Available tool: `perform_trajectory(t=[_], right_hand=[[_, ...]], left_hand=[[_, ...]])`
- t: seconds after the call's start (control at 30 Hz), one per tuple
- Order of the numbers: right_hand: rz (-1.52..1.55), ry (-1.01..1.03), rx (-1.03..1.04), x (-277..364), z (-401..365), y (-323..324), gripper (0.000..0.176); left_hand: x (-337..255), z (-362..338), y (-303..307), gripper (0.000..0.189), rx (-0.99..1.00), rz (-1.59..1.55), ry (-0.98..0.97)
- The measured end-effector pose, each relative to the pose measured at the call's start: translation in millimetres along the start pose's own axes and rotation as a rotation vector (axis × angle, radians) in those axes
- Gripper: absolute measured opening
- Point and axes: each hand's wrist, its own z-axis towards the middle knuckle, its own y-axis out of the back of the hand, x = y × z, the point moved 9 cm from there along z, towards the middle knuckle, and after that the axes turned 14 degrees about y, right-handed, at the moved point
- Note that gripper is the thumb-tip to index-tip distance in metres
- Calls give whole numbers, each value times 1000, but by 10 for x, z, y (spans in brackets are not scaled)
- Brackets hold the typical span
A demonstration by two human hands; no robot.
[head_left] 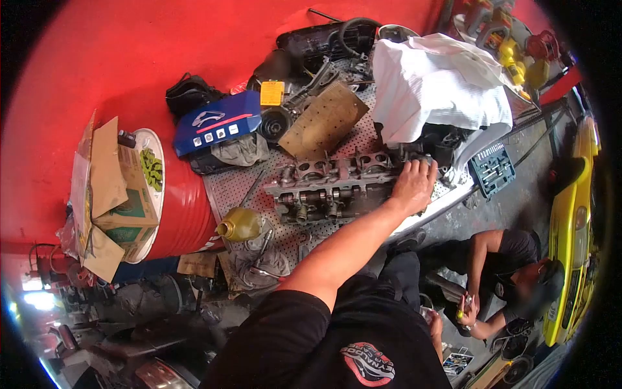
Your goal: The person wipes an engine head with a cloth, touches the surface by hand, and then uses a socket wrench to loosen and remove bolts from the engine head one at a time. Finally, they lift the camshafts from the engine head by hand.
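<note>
A metal cylinder head with exposed camshafts and round ports lies on a perforated metal bench top. My left hand reaches across to its right end, fingers bent down over the edge. Part of that end is hidden under the hand. Low at my side is my right hand, fingers curled around something pale that I cannot make out. Behind the cylinder head lies a brown, hole-punched flat sheet. A white cloth drapes over parts just beyond my left hand.
A yellowish jug and grey rags sit at the bench's near left. A cardboard box rests on a red drum. An open socket set is at the right edge. A crouching co-worker is beside a yellow car.
</note>
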Motion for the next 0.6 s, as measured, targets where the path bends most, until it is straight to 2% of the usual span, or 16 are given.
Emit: perform_trajectory(t=[0.03, 0.1, 0.2, 0.27, 0.33, 0.37, 0.4, 0.47, 0.5, 0.6], right_hand=[[6, -18, 34, -7, 2, -25, 29], [-226, -84, 104, -106, 50, -9, 33], [-460, 76, 75, -83, 56, -20, 39], [-203, 30, 75, -120, 42, -31, 42], [-180, 10, 60, -66, -18, -27, 41], [-199, 14, 52, -5, -63, -45, 40], [-218, 19, 44, 55, -108, -64, 39], [-14, 30, 16, -164, -25, 79, 36], [-172, 58, 49, -68, -66, 59, 31], [-202, 14, -111, -308, -30, 249, 25]], left_hand=[[11, 16, -26, 77, 4, -36, -1], [110, 80, -108, 68, -47, -205, 20], [235, 234, -197, 61, 14, -304, 142], [92, 114, -98, 75, 18, -142, 73], [-14, -1, 22, 83, -30, 20, -9], [19, 45, -73, 93, 25, 2, 25], [24, 51, -73, 84, 46, -51, 2], [84, 115, -249, 75, -8, -107, 23], [157, 132, -340, 74, -10, -140, 47], [121, 170, -281, 71, -7, -180, 60]])
